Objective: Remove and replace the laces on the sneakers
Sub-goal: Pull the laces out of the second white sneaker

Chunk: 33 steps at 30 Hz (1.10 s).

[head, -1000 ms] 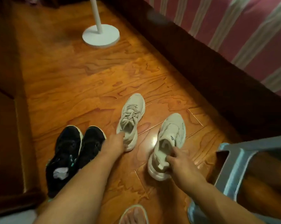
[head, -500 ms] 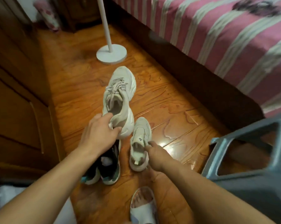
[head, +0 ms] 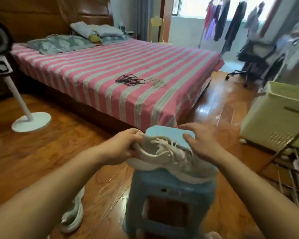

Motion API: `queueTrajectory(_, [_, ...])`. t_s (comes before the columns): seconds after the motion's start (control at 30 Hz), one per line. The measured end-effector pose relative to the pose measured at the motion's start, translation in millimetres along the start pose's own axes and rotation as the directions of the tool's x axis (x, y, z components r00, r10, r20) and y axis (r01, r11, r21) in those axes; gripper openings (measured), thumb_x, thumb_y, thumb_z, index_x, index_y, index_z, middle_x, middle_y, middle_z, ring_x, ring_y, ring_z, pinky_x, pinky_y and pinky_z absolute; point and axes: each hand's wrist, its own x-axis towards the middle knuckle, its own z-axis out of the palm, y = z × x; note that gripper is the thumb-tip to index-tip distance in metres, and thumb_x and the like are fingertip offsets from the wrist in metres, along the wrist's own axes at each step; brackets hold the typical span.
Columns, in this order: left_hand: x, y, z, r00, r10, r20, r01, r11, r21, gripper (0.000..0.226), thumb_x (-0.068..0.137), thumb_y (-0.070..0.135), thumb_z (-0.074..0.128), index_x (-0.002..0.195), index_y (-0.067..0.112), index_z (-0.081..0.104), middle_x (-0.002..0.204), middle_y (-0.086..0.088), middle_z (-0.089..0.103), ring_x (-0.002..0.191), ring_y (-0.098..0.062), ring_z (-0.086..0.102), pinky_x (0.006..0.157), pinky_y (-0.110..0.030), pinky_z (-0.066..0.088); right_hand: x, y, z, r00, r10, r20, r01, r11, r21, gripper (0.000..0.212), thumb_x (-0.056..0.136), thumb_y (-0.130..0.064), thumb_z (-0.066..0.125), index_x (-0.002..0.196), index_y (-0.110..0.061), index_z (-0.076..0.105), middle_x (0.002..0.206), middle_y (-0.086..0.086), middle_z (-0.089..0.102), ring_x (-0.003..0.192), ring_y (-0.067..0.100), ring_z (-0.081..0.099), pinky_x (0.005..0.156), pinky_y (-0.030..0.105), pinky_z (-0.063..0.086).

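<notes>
A cream laced sneaker (head: 169, 159) lies across the top of a light blue plastic stool (head: 169, 190). My left hand (head: 121, 145) grips the sneaker's heel collar. My right hand (head: 200, 142) hovers over its toe end with fingers spread and loosely bent, holding nothing. The second cream sneaker (head: 73, 214) lies on the wooden floor left of the stool. On the striped bed (head: 100, 73) sit a bundle of black laces (head: 129, 80) and a bundle of white laces (head: 156, 82) side by side.
A white standing fan (head: 27, 118) is at the left on the floor. A pale green box (head: 274, 118) and a metal rack (head: 298, 169) stand at the right. An office chair (head: 253, 56) and hanging clothes fill the back right.
The view swung up from the floor to the room. My left hand carried the laced sneaker from the floor onto the stool. My right hand let go of the other sneaker.
</notes>
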Motion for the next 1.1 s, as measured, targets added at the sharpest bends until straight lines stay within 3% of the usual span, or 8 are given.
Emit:
queueTrajectory(0.27, [52, 23, 37, 0.963, -0.223, -0.149, 0.243, 0.961, 0.134, 0.052, 0.089, 0.001, 0.064, 0.126, 0.038, 0.063, 0.165, 0.003, 0.008, 0.151, -0.023, 0.011, 0.121, -0.037, 0.024, -20, 41, 18, 0.981, 0.058, 0.185, -0.099, 0.970, 0.221, 0.024, 0.098, -0.021, 0.062, 0.121, -0.018, 0.069, 0.114, -0.008, 0.069, 0.102, 0.006, 0.062, 0.097, 0.021, 0.046])
queueTrajectory(0.4, [38, 51, 64, 0.849, -0.265, -0.457, 0.240, 0.964, -0.112, 0.047, 0.082, 0.000, 0.063, 0.117, 0.030, 0.072, 0.148, 0.007, 0.041, 0.135, -0.021, 0.029, 0.110, -0.026, 0.022, -16, 26, 8, 0.999, -0.004, -0.049, 0.022, 0.924, 0.382, 0.010, 0.092, -0.028, 0.071, 0.101, -0.023, 0.072, 0.091, -0.013, 0.068, 0.086, 0.004, 0.063, 0.079, 0.020, 0.050])
queueTrajectory(0.67, [35, 60, 53, 0.907, -0.337, -0.253, 0.342, 0.939, -0.025, 0.045, 0.094, 0.048, 0.058, 0.138, 0.043, 0.058, 0.143, 0.010, 0.053, 0.146, -0.024, 0.023, 0.121, -0.045, 0.021, -3, -10, 25, 0.998, 0.052, 0.022, -0.056, 0.878, 0.475, 0.024, 0.087, -0.026, 0.076, 0.067, -0.025, 0.062, 0.063, -0.009, 0.061, 0.061, 0.005, 0.055, 0.063, 0.025, 0.042])
queueTrajectory(0.73, [35, 57, 51, 0.913, -0.296, -0.281, 0.319, 0.947, 0.038, 0.039, 0.098, 0.047, 0.060, 0.137, 0.046, 0.058, 0.132, 0.011, 0.059, 0.143, -0.025, 0.026, 0.118, -0.044, 0.022, -1, -12, 9, 0.976, 0.153, 0.155, -0.217, 0.654, 0.725, 0.029, 0.089, -0.015, 0.074, 0.064, -0.017, 0.060, 0.060, -0.004, 0.057, 0.056, 0.008, 0.050, 0.056, 0.023, 0.042])
queueTrajectory(0.83, [39, 47, 51, 0.902, -0.288, -0.322, 0.296, 0.955, -0.024, 0.032, 0.096, 0.047, 0.064, 0.128, 0.044, 0.066, 0.112, 0.016, 0.055, 0.136, -0.025, 0.029, 0.113, -0.041, 0.028, -1, 5, -27, 0.909, 0.233, 0.346, -0.346, -0.041, 0.937, 0.024, 0.087, -0.005, 0.064, 0.066, -0.013, 0.057, 0.065, 0.003, 0.048, 0.053, 0.009, 0.044, 0.048, 0.018, 0.038])
queueTrajectory(0.93, [41, 41, 54, 0.910, -0.246, -0.335, 0.252, 0.967, -0.025, 0.025, 0.093, 0.049, 0.067, 0.118, 0.045, 0.069, 0.100, 0.026, 0.053, 0.133, -0.023, 0.030, 0.111, -0.043, 0.029, 3, 51, -61, 0.904, 0.374, 0.207, 0.052, -0.576, 0.816, 0.008, 0.079, -0.005, 0.064, 0.074, -0.011, 0.062, 0.071, 0.001, 0.050, 0.061, 0.011, 0.051, 0.061, 0.022, 0.042])
queueTrajectory(1.03, [40, 38, 59, 0.908, -0.251, -0.335, 0.248, 0.967, -0.051, 0.021, 0.094, 0.048, 0.066, 0.114, 0.042, 0.069, 0.098, 0.030, 0.048, 0.135, -0.022, 0.027, 0.110, -0.045, 0.030, 11, 84, -47, 0.836, 0.501, 0.223, 0.005, -0.414, 0.910, 0.023, 0.089, -0.005, 0.066, 0.112, -0.003, 0.063, 0.106, 0.008, 0.064, 0.091, 0.021, 0.067, 0.075, 0.029, 0.056])
queueTrajectory(1.1, [39, 37, 63, 0.909, -0.251, -0.333, 0.243, 0.968, -0.066, 0.018, 0.094, 0.048, 0.064, 0.110, 0.040, 0.067, 0.105, 0.025, 0.050, 0.137, -0.024, 0.027, 0.110, -0.048, 0.033, 8, 77, -25, 0.831, 0.502, 0.240, -0.328, 0.092, 0.940, 0.037, 0.101, -0.019, 0.058, 0.136, -0.010, 0.054, 0.128, 0.006, 0.060, 0.109, 0.024, 0.064, 0.087, 0.034, 0.056])
